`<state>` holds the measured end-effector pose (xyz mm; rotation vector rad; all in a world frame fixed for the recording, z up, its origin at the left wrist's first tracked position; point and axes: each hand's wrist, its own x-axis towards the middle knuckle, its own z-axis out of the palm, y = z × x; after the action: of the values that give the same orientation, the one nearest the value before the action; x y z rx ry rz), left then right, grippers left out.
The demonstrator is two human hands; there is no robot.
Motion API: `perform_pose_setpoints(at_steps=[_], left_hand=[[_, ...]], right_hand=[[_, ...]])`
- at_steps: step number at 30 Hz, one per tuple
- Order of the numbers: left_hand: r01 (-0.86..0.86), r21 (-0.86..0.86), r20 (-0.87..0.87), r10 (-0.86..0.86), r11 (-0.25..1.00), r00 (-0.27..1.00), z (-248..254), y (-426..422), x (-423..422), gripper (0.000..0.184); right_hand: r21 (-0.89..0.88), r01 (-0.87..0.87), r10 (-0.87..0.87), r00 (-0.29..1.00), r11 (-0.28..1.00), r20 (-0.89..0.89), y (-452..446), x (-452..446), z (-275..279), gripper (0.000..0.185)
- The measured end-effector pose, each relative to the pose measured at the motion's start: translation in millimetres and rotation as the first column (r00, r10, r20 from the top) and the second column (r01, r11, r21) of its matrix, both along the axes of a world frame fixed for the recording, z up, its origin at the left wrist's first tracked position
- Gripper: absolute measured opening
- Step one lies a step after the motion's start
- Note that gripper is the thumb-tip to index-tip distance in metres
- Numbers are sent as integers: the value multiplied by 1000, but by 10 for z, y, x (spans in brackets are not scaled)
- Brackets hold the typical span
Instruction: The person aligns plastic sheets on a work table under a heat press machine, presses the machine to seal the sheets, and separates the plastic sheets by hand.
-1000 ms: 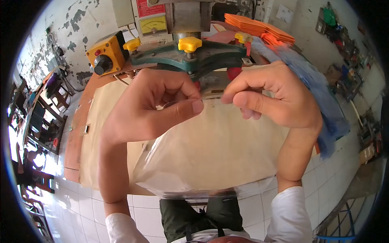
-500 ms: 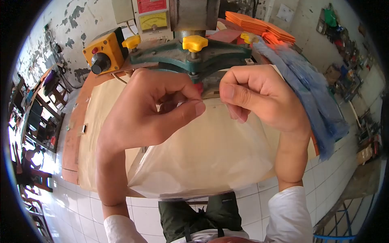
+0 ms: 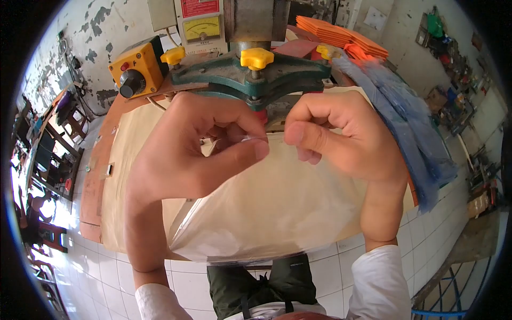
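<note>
As left fingers pinch film, green press behind, blue plastic alongside

Place: workshop
Machine: green press frame with yellow knobs
Control: yellow dial box
Walls: peeling paint

Both hands are up over the table, the left hand and the right hand just apart, fingers curled, pinching at a clear plastic sheet. Behind them stands a green machine frame with yellow knobs; blue plastic lies off to the right.
</note>
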<state>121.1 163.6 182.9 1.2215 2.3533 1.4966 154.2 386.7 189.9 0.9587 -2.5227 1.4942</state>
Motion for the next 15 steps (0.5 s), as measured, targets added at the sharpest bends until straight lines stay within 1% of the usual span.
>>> perform_pose_setpoints(at_steps=[2,3,5,6,8,9,11,12,15], left_hand=[[49,199,-63,-37,979,997,-69,7,-53,7],[49,198,-63,-37,979,997,-52,-4,-45,7],[24,46,46,-26,999,999,13,-27,-8,5],[22,46,48,-24,999,999,33,-15,10,5],[9,-28,50,-7,1000,999,52,21,50,4],[5,-30,54,-4,1000,999,41,26,57,4],[18,-49,6,-18,999,1000,26,40,60,4],[19,-49,6,-19,999,1000,25,45,64,4],[19,-7,-31,-19,1000,999,16,41,69,4]], right_hand=[[-113,35,-20,992,993,124,19,5,22,18],[-114,34,-20,992,993,124,25,5,30,18],[-81,27,-15,990,996,141,33,4,38,17],[-82,25,-13,990,996,142,27,3,27,17],[-62,-18,15,999,998,-46,-5,0,-14,20],[-64,-21,18,999,998,-42,-11,-5,-26,20],[9,-11,11,998,1000,-60,-12,-11,-38,21],[9,-10,10,998,1000,-60,-9,-8,-37,21],[27,3,-2,999,1000,-36,-7,5,-20,21]])
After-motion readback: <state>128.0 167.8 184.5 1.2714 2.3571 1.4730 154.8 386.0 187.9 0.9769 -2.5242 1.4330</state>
